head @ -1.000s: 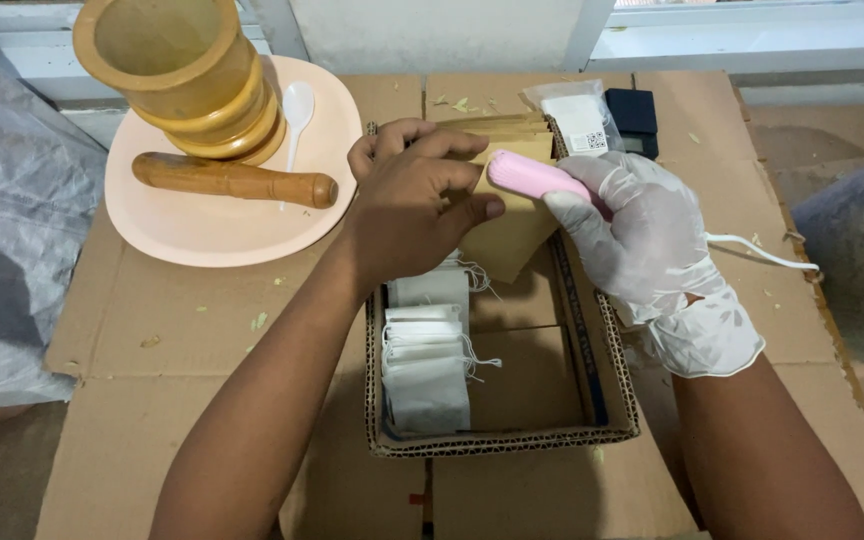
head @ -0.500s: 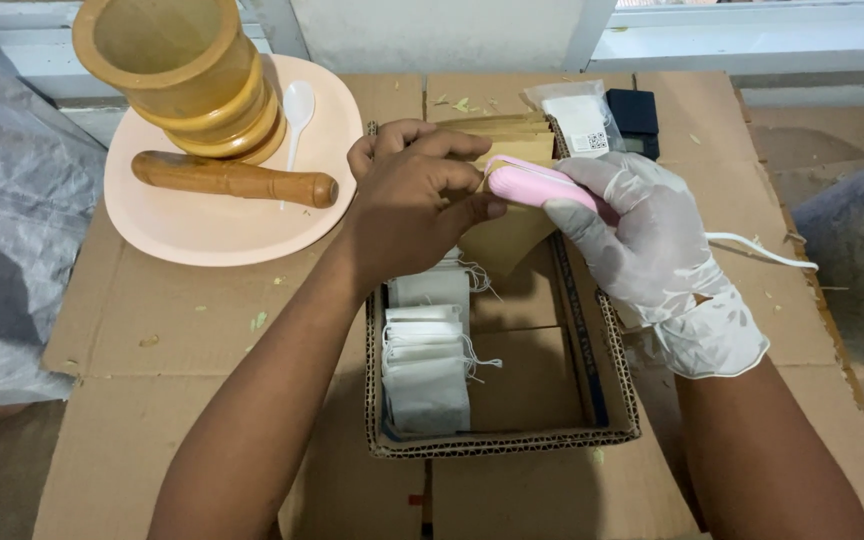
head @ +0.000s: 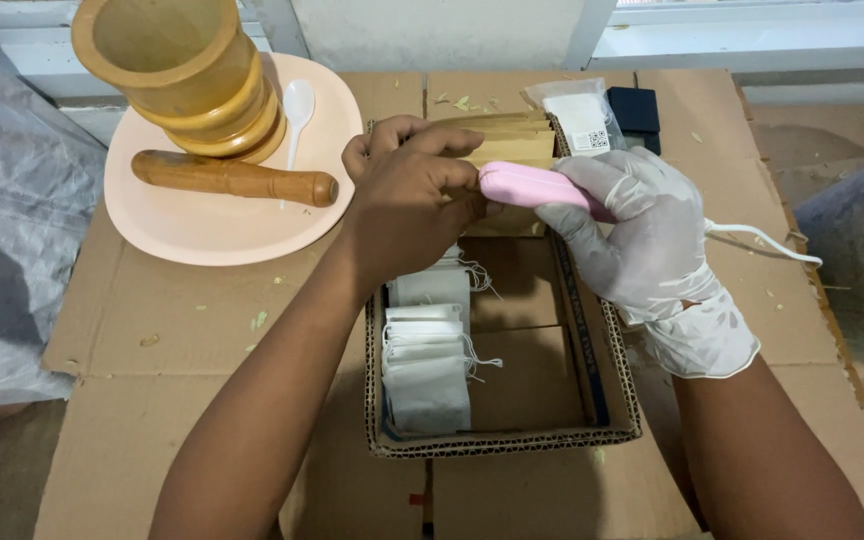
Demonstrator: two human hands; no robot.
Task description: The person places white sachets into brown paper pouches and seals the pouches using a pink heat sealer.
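My right hand (head: 642,235), in a white glove, grips a pink handheld device (head: 527,186) with a white cord (head: 757,235) trailing right. My bare left hand (head: 407,195) holds a tan paper pouch (head: 507,150) against the tip of the pink device, above the far end of an open cardboard box (head: 612,395). Inside the box's left side lies a row of several white filter bags with strings (head: 427,350).
A peach plate (head: 202,225) at the upper left carries a wooden mortar (head: 177,70), a wooden pestle (head: 232,178) and a white plastic spoon (head: 295,105). A clear packet (head: 577,115) and a dark block (head: 637,108) lie behind the box. Grey plastic sheeting (head: 12,250) is at left.
Both hands and the pink device have shifted slightly toward the left over the pouch. Nothing else moved.
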